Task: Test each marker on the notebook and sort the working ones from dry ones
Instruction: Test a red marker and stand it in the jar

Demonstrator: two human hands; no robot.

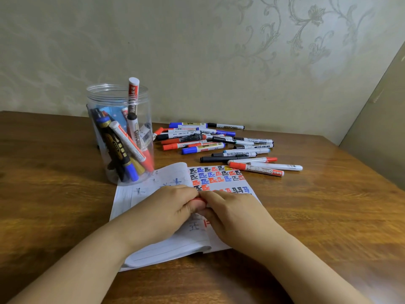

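An open notebook (175, 216) is laid on the wooden tabletop (317, 216), near its front edge, with the spine running away from the person. Its right page is filled in the upper part with rows of small test marks in black, blue and red, and a few fainter blue marks are seen on the left page. Both hands are brought together over the middle of the notebook, where a red marker (198, 201) is held between them; only a small red part of it is seen between the fingers, so which end it is cannot be told. The left hand (168, 207) is curled round the marker from the left, and the right hand (232, 213) is closed on it from the right, the fingertips of the two hands touching or nearly touching. Both forearms are stretched in from the lower edge of the view. Just behind the notebook's left page, a clear plastic jar (119, 132) is stood upright without a lid, and a bundle of markers is leaned inside it, one white marker with a red label (133, 88) sticking up above the rim. To the right of the jar and beyond the notebook, a loose pile of markers (219, 143) is spread flat on the tabletop, with red, blue and black caps mixed. The nearest of these, a red-capped marker (256, 169), is laid just beside the upper right corner of the notebook. A patterned wall (241, 51) is seen behind the tabletop.
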